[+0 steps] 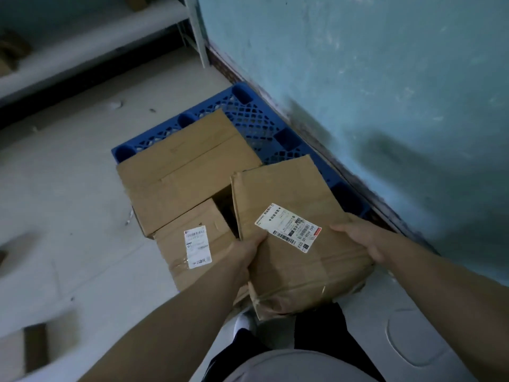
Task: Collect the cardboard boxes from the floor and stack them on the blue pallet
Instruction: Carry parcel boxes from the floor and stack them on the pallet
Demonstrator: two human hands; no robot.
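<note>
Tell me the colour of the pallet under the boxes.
Blue, with an open lattice top; the head view shows the pallet best.

Crumpled labelled box (297, 244) held tilted, two boxes (181, 166) (192, 244) on blue pallet (248, 114)

Label (288, 228) on held box (303, 268) — "033" (rest too blurred).

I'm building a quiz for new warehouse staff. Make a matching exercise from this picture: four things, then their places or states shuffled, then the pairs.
1 pallet
2 plain box
3 crumpled box
4 small box

A gripped by the left hand and right hand
B on the floor along the wall
C on the pallet, no label showing
D beside the plain box, labelled, unheld

Pairs: 1-B, 2-C, 3-A, 4-D
</note>
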